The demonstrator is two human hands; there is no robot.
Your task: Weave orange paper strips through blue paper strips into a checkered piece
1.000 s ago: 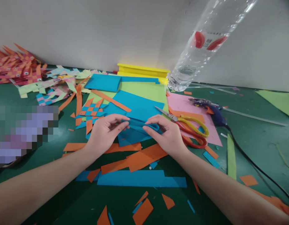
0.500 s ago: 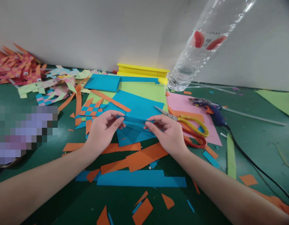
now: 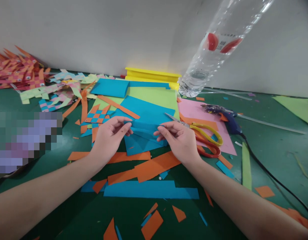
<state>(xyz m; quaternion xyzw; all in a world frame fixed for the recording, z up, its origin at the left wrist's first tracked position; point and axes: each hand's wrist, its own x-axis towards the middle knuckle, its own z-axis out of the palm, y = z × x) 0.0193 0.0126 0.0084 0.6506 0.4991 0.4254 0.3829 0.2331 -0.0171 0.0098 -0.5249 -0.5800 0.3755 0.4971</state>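
A folded strip of blue paper [image 3: 145, 129] is stretched between my two hands, above blue sheets on the table. My left hand [image 3: 112, 135] pinches its left end between thumb and fingers. At the other end, my right hand [image 3: 177, 138] grips it the same way. Just beyond my right hand lie scissors [image 3: 206, 135] with yellow and red handles, their blades pointing left over the blue sheet [image 3: 146, 108]. An orange and blue woven paper fish [image 3: 96, 118] rests beyond my left hand.
A tilted plastic bottle [image 3: 206, 60] leans at the back right. A glue gun [image 3: 229, 120] with a black cord lies on the right. Woven paper pieces [image 3: 19, 70] are heaped at the back left. Orange strips [image 3: 154, 166] and blue strips [image 3: 151, 190] lie in front of me.
The blue strip has tilted between my fingers, so its fold shows more openly. My right hand has shifted very slightly right; both hands keep their hold.
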